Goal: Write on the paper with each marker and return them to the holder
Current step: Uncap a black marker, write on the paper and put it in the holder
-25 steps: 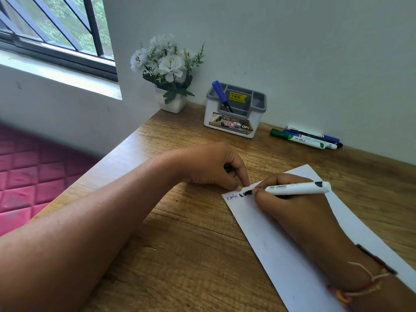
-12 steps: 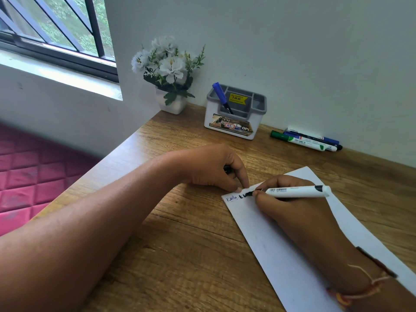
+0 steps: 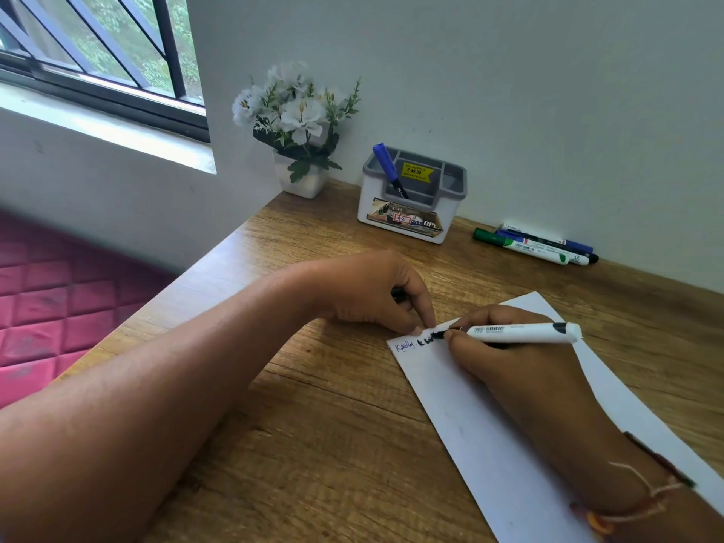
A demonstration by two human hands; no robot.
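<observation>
In the middle of the frame the right hand point(image 3: 509, 370) pinches the white marker point(image 3: 521, 333), and its black tip has slid a bit right on the paper point(image 3: 489, 444), so the black word is longer now. The left hand point(image 3: 368, 291) stays curled round a small dark thing point(image 3: 397, 293), pressing the paper's corner. Only the blue marker point(image 3: 386, 166) stands in the holder point(image 3: 411, 225), upper middle, so I think much is left.

Ahead of me bare brown wooden bench point(image 3: 313, 244) runs to the grey-rimmed white plastic holder point(image 3: 407, 223); loose markers point(image 3: 536, 248) lie right of it.
</observation>
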